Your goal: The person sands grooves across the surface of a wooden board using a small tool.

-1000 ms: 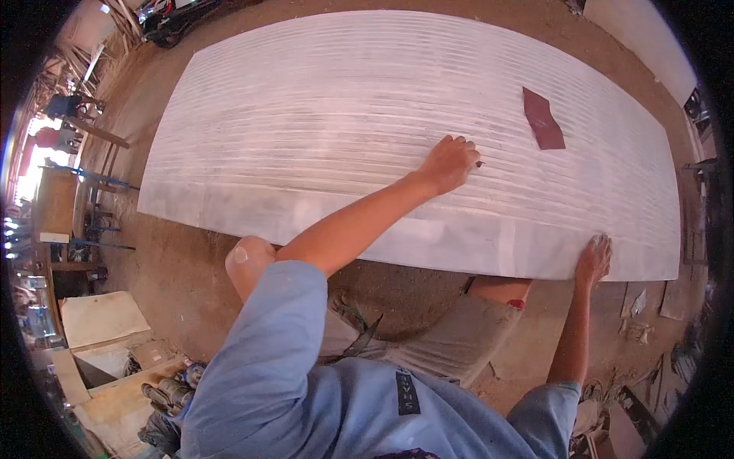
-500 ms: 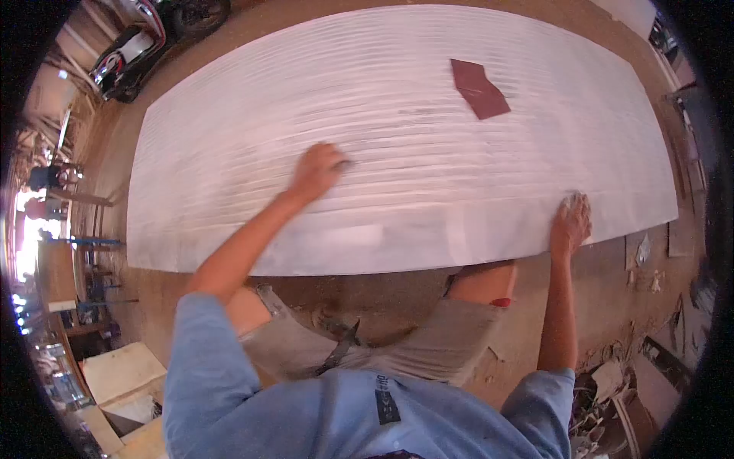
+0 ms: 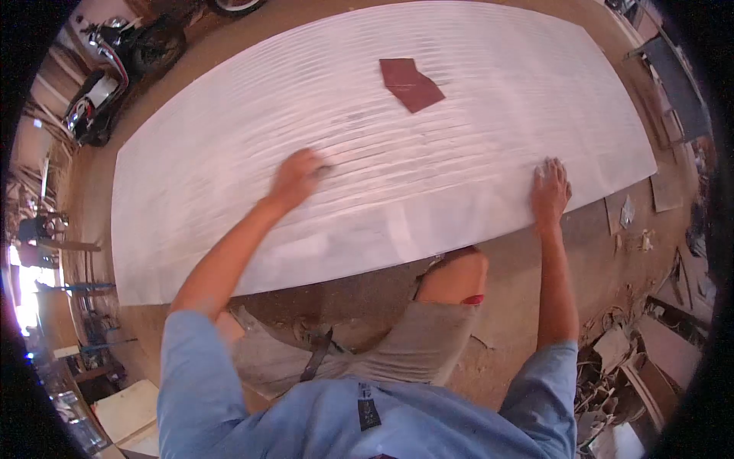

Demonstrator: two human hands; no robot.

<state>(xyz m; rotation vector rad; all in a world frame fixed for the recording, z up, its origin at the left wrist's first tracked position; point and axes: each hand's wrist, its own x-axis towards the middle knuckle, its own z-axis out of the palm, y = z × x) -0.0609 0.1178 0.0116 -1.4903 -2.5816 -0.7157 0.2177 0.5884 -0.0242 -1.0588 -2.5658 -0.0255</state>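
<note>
A long white panel [image 3: 367,218] with fine ridges and grey streaks lies in front of me. My left hand [image 3: 294,180], fingers curled, presses down on its ridged surface left of the middle. From under the fingers pokes the dark edge of a small piece of sandpaper [image 3: 326,167], mostly covered by the hand. Near the panel's front edge on the right, my right hand [image 3: 551,191] rests flat with its fingers stretched out and holds nothing. A creased dark red sheet of sandpaper [image 3: 413,86] lies on the panel beyond both hands.
A motorbike [image 3: 99,88] stands on the brown floor at the far left. Scrap pieces [image 3: 619,367] are heaped on the floor at the lower right. My bent knee [image 3: 456,277] is close to the panel's front edge. A pale box [image 3: 126,409] sits at the lower left.
The view has turned, so panel, red sheet and both hands appear further left. My left hand has shifted slightly on the ridges. The fingers of my right hand look more stretched out.
</note>
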